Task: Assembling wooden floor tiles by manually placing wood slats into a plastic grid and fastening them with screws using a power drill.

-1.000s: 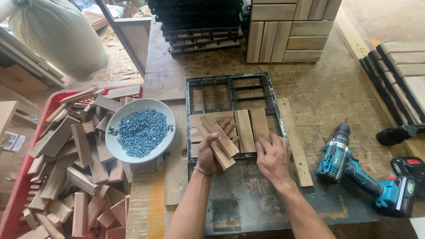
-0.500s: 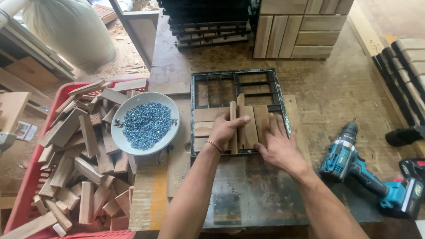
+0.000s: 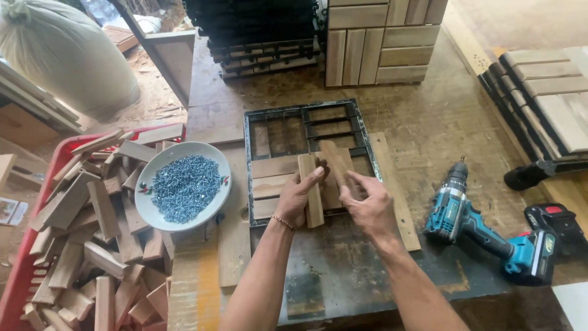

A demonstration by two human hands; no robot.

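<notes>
- The left hand (image 3: pixel 297 199) is gripping a short wooden slat (image 3: pixel 310 190) at the centre of the frame, fingers curled around it with the thumb lying on top; the slat is standing on its edge over the lower part of the black grid frame (image 3: pixel 248 159).
- The right hand (image 3: pixel 366 205) is closing its fingers on a second slat (image 3: pixel 338 167), which is tilting up and away toward the upper left, just beside the first one.
- Under both hands, flat slats (image 3: pixel 274 176) are lying across the lower half of the grid frame, while its upper cells are showing the counter (image 3: pixel 343 270) through them.
- A longer plank (image 3: pixel 395 190) is lying along the right side of the grid frame, touching it.
- Left of the frame, a white bowl of blue-grey screws (image 3: pixel 184 187) is sitting on the edge of a red crate (image 3: pixel 37 214) piled with wood offcuts.
- At the right of the frame, a teal cordless drill (image 3: pixel 484 227) is lying on the counter, well apart from the hands.
- Along the upper edge, stacked black grids (image 3: pixel 257 30) and finished wooden tiles (image 3: pixel 380 37) are standing side by side.
</notes>
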